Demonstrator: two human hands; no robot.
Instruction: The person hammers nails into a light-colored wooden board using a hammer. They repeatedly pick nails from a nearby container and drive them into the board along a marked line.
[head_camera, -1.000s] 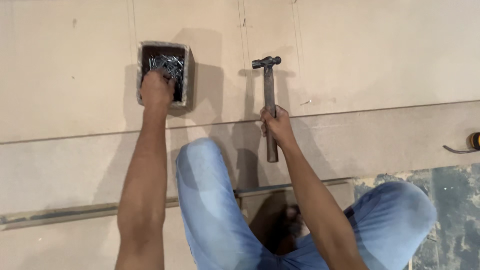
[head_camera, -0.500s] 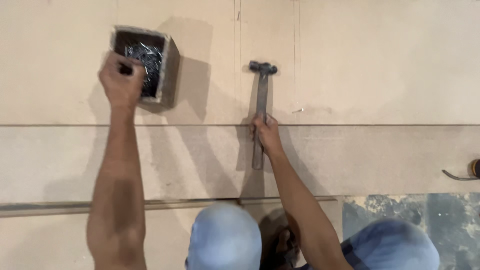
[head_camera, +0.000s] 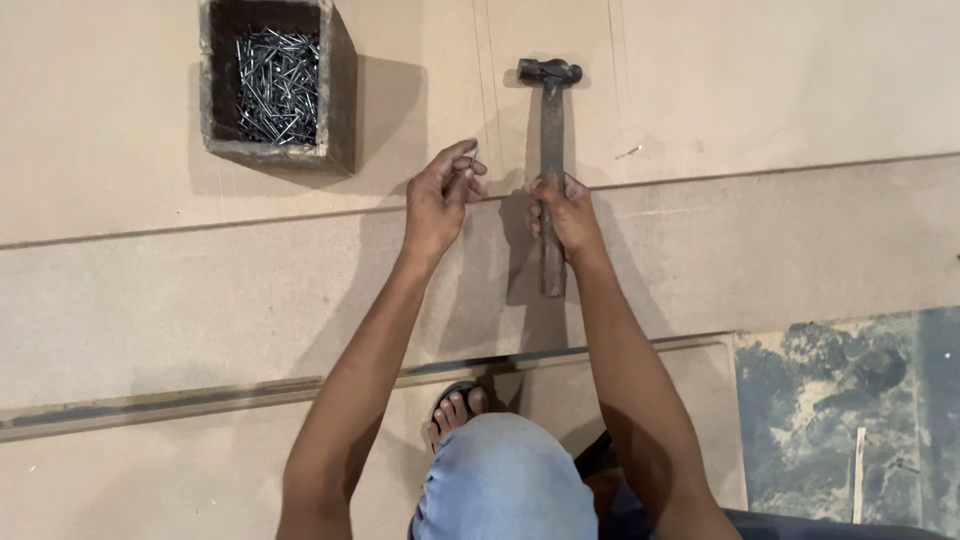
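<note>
We are crouching over large pale beige fibreboard sheets (head_camera: 760, 90) lying flat on the floor, one overlapping the other along a long edge that runs left to right. Near the far left corner of the upper sheet, a square dark wooden box (head_camera: 340, 100) is sitting well apart from our hands, holding a loose heap of thin grey steel nails (head_camera: 277, 84). Our right hand (head_camera: 565, 212) is clenching the middle of the dark handle of a ball-peen hammer (head_camera: 551, 130), which is lying flat, its head pointing to the far edge; it looks head-heavy and rigid, so a hold nearer the handle's end would likely swing better. Our left hand (head_camera: 440, 200) is pinching a single small nail (head_camera: 474, 155) upright between thumb and fingertips, just beside the hammer: light, stiff, slippery and sharp, best held low on the shank.
</note>
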